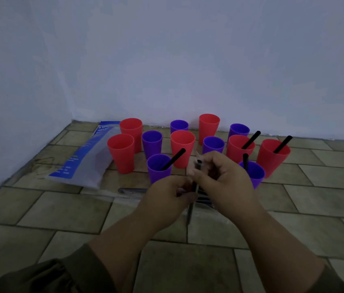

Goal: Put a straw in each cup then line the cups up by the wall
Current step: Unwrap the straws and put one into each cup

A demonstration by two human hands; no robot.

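held item: one black straw (198,164), at centre frame, in front of the cup group. its long axis runs near vertical in the frame, with the upper end tilted slightly right and the lower end projecting below the left hand toward the bottom edge. a pale scrap, probably wrapper, stands at the upper end. how much wrapper remains cannot be told.

left hand (167,197): fingers curled round the lower part of the straw. right hand (222,176): thumb and fingers curled in, pinching the upper part just below the tip. the two hands sit just beside each other.

cup status: four cups carry a straw. these are the near purple cup (158,171) left of the hands, the right purple cup (253,173) partly behind the right hand, and two red cups (238,151) (272,159) at right of frame. eight cups appear empty. the nearest empty ones are the centre red cup (182,148), just up-left of the straw tip, and the small purple cup (213,144), just above the right hand.

judgement: the straw's upper end already lies toward these two openings, and the right hand, holding that end, is the nearer. insertion calls for tipping one end down into a rim. the cups stand clustered, not yet in a line along the wall (167,60).
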